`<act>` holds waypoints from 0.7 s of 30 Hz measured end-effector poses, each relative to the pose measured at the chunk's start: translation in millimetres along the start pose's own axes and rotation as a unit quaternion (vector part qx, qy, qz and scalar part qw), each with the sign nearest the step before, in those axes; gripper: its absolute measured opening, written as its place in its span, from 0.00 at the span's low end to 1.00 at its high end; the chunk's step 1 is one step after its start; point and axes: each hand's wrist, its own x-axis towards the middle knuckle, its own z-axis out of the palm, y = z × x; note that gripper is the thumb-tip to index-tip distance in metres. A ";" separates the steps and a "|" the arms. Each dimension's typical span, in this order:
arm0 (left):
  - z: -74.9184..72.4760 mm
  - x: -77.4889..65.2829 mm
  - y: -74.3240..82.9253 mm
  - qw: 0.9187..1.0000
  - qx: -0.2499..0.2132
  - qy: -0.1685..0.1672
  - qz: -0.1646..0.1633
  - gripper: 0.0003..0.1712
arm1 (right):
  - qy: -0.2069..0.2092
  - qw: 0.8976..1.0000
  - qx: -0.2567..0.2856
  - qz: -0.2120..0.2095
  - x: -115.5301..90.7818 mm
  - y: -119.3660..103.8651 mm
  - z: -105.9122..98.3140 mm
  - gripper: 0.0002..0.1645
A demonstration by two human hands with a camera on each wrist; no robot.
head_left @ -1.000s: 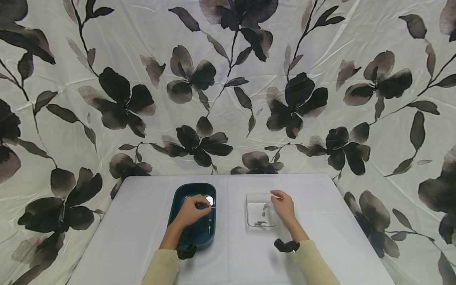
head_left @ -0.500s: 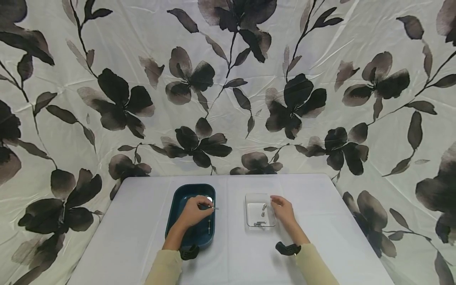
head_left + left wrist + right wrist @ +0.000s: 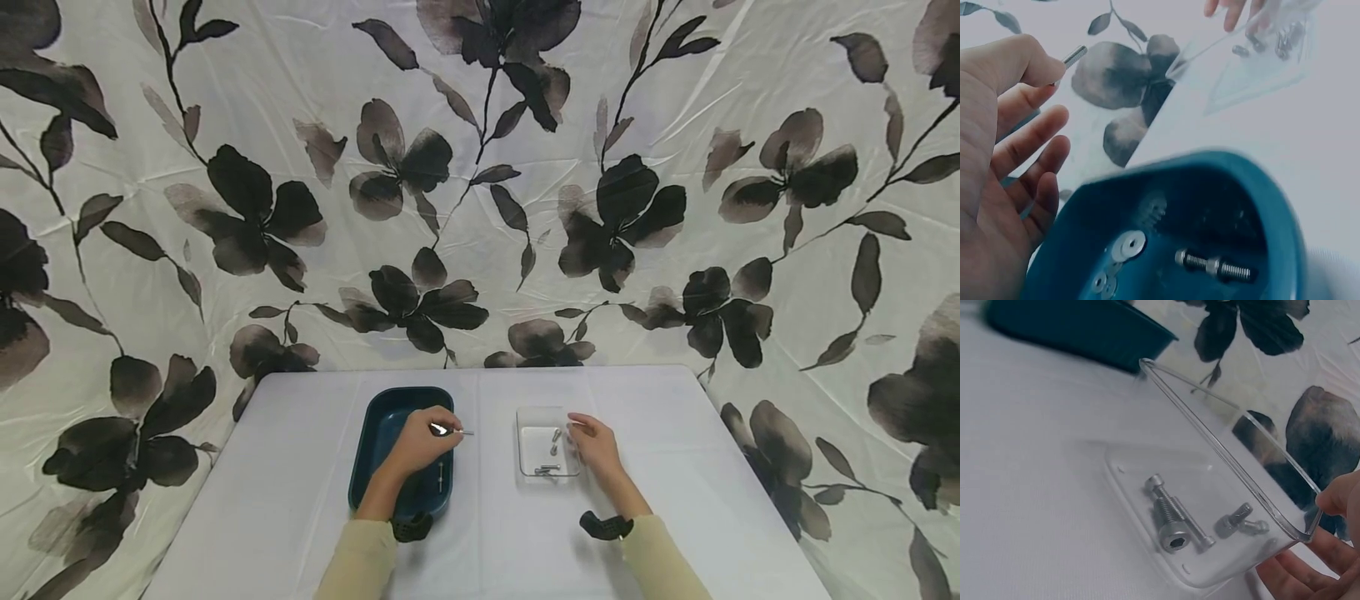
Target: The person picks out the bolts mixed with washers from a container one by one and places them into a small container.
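Observation:
My left hand (image 3: 423, 437) is over the right side of the dark teal tray (image 3: 360, 454). It pinches a thin metal bolt (image 3: 1075, 56) between thumb and forefinger; the bolt's end points right and its head is hidden. The other fingers are loosely bent. Inside the tray lie several flat washers (image 3: 1129, 245) and a threaded bolt with a nut on it (image 3: 1216, 265). My right hand (image 3: 596, 442) holds the clear plastic box (image 3: 528, 454) at its right rim, thumb on the edge and fingers against the outside. Several socket-head bolts (image 3: 1175, 519) lie on the box's floor.
Both containers stand on a white-covered table (image 3: 483, 533), with a strip of cloth between them. A floral cloth (image 3: 480, 208) hangs behind the table. Dark bands (image 3: 606, 525) are worn on both wrists.
My left hand has moved right and slightly up, carrying the bolt from over the tray past its right rim. My right hand stays at the box, nearly still.

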 end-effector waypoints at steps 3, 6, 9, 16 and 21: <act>5.4 4.5 2.2 1.000 -0.002 -0.002 0.008 0.03 | 0.001 1.000 0.005 -0.001 0.2 0.3 0.0 0.21; 11.6 8.3 4.0 1.000 -0.005 -0.008 0.007 0.04 | 0.002 1.000 0.007 0.003 0.4 0.9 -0.3 0.21; 18.2 11.5 6.6 1.000 0.001 -0.014 0.002 0.04 | 0.001 1.000 0.007 0.007 0.7 1.4 -0.5 0.21; 33.4 16.9 11.9 1.000 -0.006 -0.026 0.002 0.05 | 0.004 1.000 0.008 0.007 2.4 2.1 -0.9 0.21; 43.5 18.6 7.8 0.999 -0.021 -0.033 -0.008 0.03 | 0.004 1.000 0.018 0.009 1.2 3.0 0.5 0.21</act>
